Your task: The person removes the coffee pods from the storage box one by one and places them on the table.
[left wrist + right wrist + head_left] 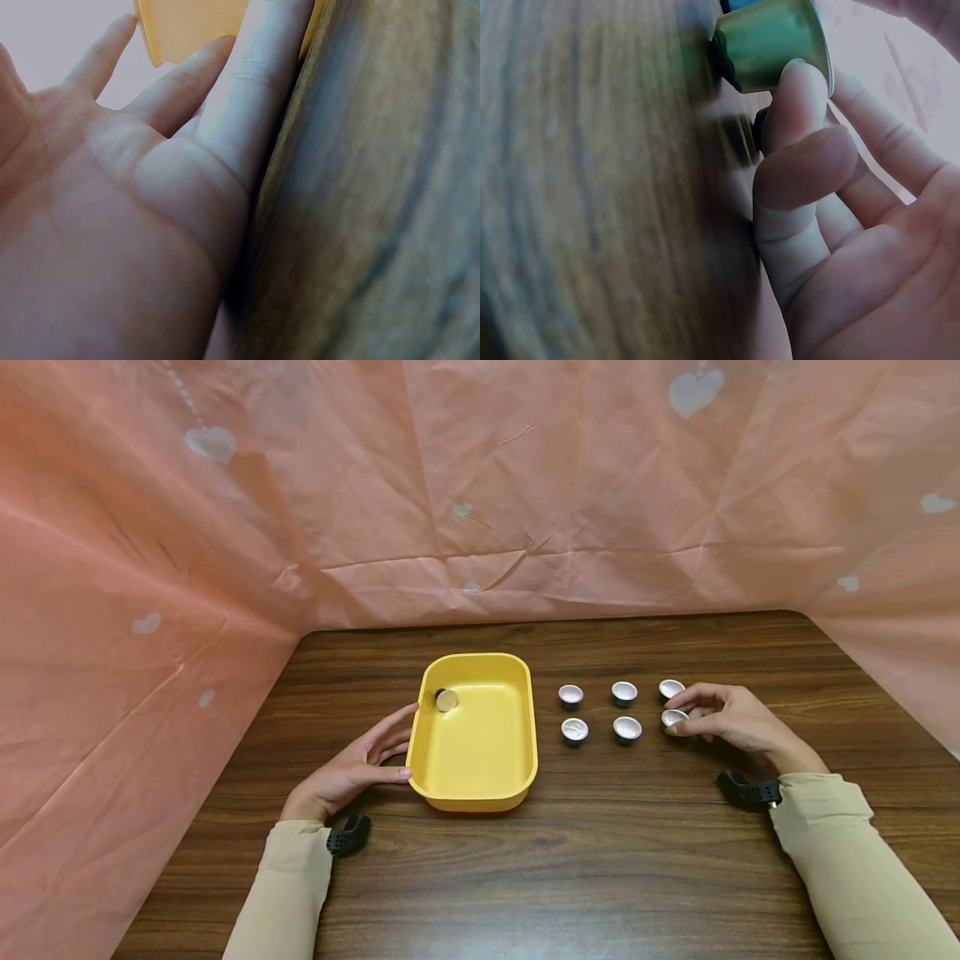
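My right hand [731, 720] is at the right end of two rows of coffee capsules, its thumb and fingers pinching the near-row one. That coffee capsule [769, 45] looks green in the right wrist view, with a pale foil lid. Just behind it stands another capsule [671, 688], close to the fingertips. On the left, my left hand [347, 774] spreads its fingers along the side of a yellow tray [533, 760], thumb and fingertips at its rim. Inside the tray, a capsule [447, 700] lies tipped over near the left wall.
Between tray and right hand, more capsules stand lid up: two in the back row [571, 695] [624, 692] and two in the front row, a left one [574, 730] and a right one [627, 728]. Pink cloth [570, 485] walls the dark wooden table [570, 877] behind and at the sides.
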Available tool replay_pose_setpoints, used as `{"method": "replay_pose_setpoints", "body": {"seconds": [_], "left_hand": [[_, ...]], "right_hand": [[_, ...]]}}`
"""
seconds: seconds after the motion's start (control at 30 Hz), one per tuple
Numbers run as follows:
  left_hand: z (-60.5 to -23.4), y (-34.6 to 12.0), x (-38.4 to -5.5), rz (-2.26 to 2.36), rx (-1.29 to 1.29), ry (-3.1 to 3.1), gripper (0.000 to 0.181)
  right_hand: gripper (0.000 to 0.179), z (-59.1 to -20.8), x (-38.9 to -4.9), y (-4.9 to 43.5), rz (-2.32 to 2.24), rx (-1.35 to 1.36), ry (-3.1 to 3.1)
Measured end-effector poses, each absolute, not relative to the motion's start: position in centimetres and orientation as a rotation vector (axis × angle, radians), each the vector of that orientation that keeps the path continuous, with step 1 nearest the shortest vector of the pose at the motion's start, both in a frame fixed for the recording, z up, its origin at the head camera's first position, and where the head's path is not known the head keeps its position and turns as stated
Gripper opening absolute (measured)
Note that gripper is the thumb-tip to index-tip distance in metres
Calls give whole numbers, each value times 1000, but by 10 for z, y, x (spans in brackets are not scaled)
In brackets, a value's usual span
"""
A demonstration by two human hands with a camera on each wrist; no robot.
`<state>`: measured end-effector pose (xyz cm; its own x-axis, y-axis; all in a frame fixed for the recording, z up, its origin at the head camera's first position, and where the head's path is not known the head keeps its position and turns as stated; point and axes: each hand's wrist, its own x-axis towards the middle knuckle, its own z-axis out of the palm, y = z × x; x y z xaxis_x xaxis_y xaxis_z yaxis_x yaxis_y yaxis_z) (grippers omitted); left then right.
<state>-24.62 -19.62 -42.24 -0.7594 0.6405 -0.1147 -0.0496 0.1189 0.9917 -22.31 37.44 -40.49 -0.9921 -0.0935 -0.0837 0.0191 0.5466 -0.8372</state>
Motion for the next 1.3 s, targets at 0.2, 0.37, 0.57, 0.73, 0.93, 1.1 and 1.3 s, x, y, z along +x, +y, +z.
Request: {"method": "replay_pose_setpoints", "body": {"seconds": [0.2,0.37,0.57,0.73,0.93,1.1,1.3], "left_hand": [[-422,-196,-245,1698,572,1867,99],[-421,-196,-245,1696,571,1871,99],[-421,-197,-246,1698,576,1865,99],[-420,-197,-245,1701,572,1860,100],[-421,-196,-245,1705,574,1860,100],[-422,-196,-246,1706,577,1855,100],[-422,-197,-246,1704,573,1858,100]], "right_hand": [[40,-404,-222,374,-1430,-58,2656],[39,-404,-221,374,-1414,-54,2660],[38,-405,-221,375,-1404,-48,2656],[37,-405,-221,376,-1417,-58,2645],[39,-404,-221,376,-1414,-73,2662],[37,-402,-221,377,-1428,-78,2715],[36,-397,-221,380,-1475,10,2738]]}}
